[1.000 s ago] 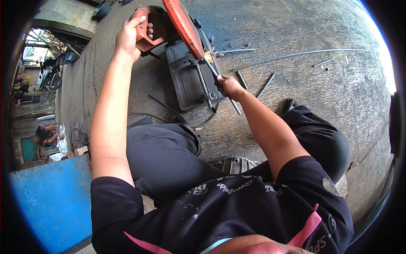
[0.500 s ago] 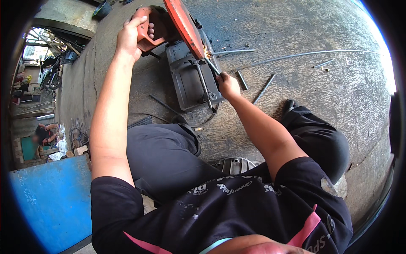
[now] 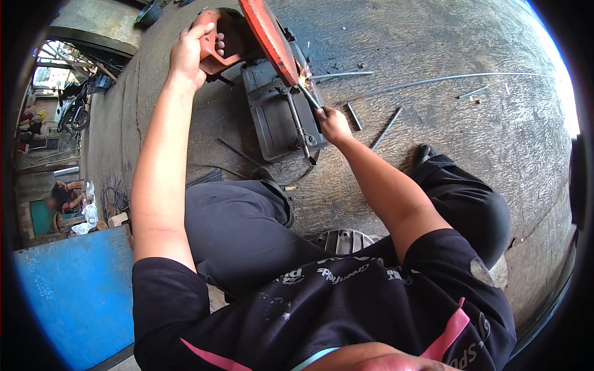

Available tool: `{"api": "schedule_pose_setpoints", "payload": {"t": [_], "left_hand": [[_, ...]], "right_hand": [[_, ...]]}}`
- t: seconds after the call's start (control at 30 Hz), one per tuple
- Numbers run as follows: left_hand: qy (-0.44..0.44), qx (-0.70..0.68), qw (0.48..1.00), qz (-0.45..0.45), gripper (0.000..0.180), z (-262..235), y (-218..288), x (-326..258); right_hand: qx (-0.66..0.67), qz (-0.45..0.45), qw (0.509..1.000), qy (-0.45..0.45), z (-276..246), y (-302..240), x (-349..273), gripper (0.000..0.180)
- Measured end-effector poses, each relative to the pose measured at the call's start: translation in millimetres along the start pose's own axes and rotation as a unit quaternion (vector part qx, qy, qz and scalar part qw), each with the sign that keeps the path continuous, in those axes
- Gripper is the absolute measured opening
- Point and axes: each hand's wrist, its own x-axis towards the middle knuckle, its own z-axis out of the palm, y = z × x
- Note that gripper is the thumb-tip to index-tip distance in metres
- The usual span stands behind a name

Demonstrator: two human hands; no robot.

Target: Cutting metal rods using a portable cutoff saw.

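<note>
My left hand (image 3: pixel 190 52) is wrapped round the orange handle (image 3: pixel 215 60) of a cut-off saw, its fingers showing through the handle's opening. The saw's orange blade guard (image 3: pixel 268 42) slants down over a dark grey metal base (image 3: pixel 272 127). My right hand (image 3: pixel 335 125) is closed round a thin metal rod or tube (image 3: pixel 311 98), whose far end lies under the guard. Bright sparks (image 3: pixel 304 79) show where the two meet. A clamp screw (image 3: pixel 297 119) runs along the base beside my right hand. The guard hides the cutting disc.
Cut metal pieces (image 3: pixel 387 128) lie on the concrete floor right of the saw, near a long thin rod (image 3: pixel 445 80). At the left stand a blue panel (image 3: pixel 80 290) and a motorcycle (image 3: pixel 75 110). Another person (image 3: pixel 64 196) sits at far left. My shoe (image 3: pixel 424 153) is near the cut pieces.
The sparks at the cut look brighter and spread a little higher. Both hands keep their holds, with barely any movement of saw or rod.
</note>
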Motion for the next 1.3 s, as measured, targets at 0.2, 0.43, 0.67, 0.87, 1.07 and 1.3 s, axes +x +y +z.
{"api": "schedule_pose_setpoints", "payload": {"t": [0.2,0.43,0.67,0.87,1.07,1.3], "left_hand": [[-0.003,0.009,1.0,-0.003,0.041,3.2,-0.6,2.6],[-0.006,0.003,1.0,-0.002,0.04,1.9,-0.7,3.1],[-0.01,0.001,1.0,0.005,0.037,2.3,0.1,1.6],[-0.003,0.005,1.0,0.002,0.037,4.3,0.5,0.5],[-0.005,0.016,1.0,0.011,0.037,3.9,1.2,-2.8],[-0.02,0.006,1.0,-0.003,0.042,0.7,-0.8,2.7]], "right_hand": [[0.131,0.019,0.988,-0.074,-2.4,13.2,5.6,0.04],[0.409,0.135,0.871,-0.238,-9.2,9.3,-1.7,0.037],[0.498,0.188,0.778,-0.335,-12.0,1.6,-3.3,0.04],[0.521,0.2,0.747,-0.36,-17.1,-1.7,-4.3,0.037],[0.498,0.215,0.794,-0.275,-13.0,-1.7,-2.5,0.026],[0.36,0.106,0.913,-0.162,-8.4,9.5,6.7,0.02]]}}
